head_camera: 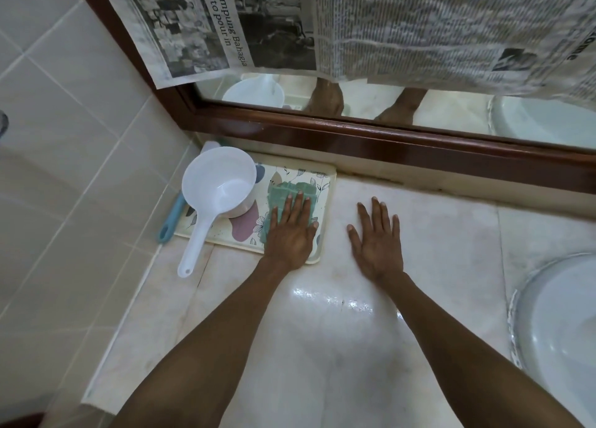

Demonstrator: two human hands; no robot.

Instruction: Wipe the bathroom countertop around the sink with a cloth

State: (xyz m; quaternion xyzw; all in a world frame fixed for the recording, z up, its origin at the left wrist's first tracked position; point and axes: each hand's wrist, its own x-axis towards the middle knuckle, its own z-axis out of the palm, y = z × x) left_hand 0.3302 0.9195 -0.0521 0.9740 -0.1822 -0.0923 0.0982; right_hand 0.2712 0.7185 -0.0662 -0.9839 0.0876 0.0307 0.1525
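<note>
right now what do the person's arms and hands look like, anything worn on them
Both forearms are bare as far as the frame shows: no sleeves, no gloves. The left hand and the right hand carry no ring, watch or bracelet that shows. The fingernails are short and unpainted.

Worktop point(419, 234): pale stone, glossy near the front edge. Sink point(561, 324): white basin, far right, partly cut off. Tray point(325, 176): floral print, back left corner. Ladle point(219, 192): white plastic, bowl on the tray, handle reaching over its front edge. Cloth point(290, 192): green, on the tray, pressed flat under the left hand point(290, 234). Right hand point(377, 243): flat on bare worktop, fingers point(375, 211) spread. Mirror point(451, 114): wood-framed, newspaper point(419, 31) hanging over it.
</note>
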